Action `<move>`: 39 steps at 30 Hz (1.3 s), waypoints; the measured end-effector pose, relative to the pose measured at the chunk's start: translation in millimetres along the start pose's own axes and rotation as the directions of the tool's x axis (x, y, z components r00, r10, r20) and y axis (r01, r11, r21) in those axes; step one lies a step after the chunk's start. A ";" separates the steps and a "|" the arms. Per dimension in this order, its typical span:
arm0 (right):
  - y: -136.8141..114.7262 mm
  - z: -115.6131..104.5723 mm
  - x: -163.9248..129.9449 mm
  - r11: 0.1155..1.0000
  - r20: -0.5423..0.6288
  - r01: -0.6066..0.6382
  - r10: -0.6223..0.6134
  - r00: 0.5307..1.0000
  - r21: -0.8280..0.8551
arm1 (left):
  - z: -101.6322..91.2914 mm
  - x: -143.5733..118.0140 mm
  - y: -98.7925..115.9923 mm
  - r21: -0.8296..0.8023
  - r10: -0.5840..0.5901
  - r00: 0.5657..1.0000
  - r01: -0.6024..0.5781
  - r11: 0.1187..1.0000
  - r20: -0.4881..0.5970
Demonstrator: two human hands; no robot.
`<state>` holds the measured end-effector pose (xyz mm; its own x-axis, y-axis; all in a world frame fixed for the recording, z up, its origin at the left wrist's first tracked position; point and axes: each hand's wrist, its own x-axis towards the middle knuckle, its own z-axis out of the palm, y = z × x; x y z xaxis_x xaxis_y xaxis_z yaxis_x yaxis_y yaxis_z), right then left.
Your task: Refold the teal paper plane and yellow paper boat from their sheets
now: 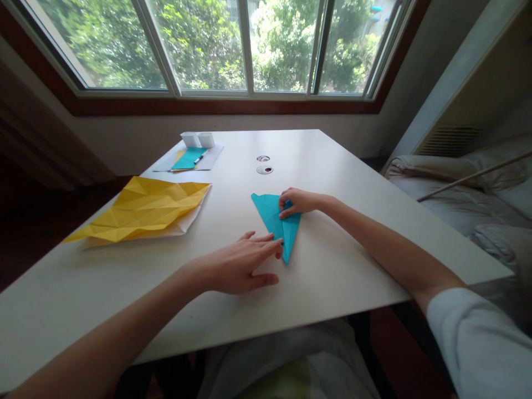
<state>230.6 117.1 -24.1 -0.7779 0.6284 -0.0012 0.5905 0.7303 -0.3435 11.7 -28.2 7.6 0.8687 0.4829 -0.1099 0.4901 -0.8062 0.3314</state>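
Note:
A folded sheet of teal paper [267,213] lies on the white table in front of me, narrowing to a point toward my body. My left hand [241,263] is spread out flat, its fingertips resting on the paper's lower left edge near the tip. On the upper right part of the same paper, my right hand [297,202] has its fingers curled and its thumb pressed down against a fold. What lies under those curled fingers is hidden.
To the left lies a large creased yellow sheet [149,208] with a white underside. Farther back are teal paper [188,158], a pen [200,157] and two small white containers [197,139]. Two round discs [264,170] are mid-table. A sofa [477,194] stands right.

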 end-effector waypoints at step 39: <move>-64.5 29.3 -74.0 0.949 -0.135 0.313 -0.308 0.942 0.017 | 4.4 0.0 -8.7 0.124 0.090 0.996 -0.091 0.988 0.013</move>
<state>243.7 15.6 -29.4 -0.8856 0.4027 0.2314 0.3132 0.8857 -0.3428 7.8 -22.7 0.6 0.9103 0.4037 -0.0912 0.4138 -0.8832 0.2210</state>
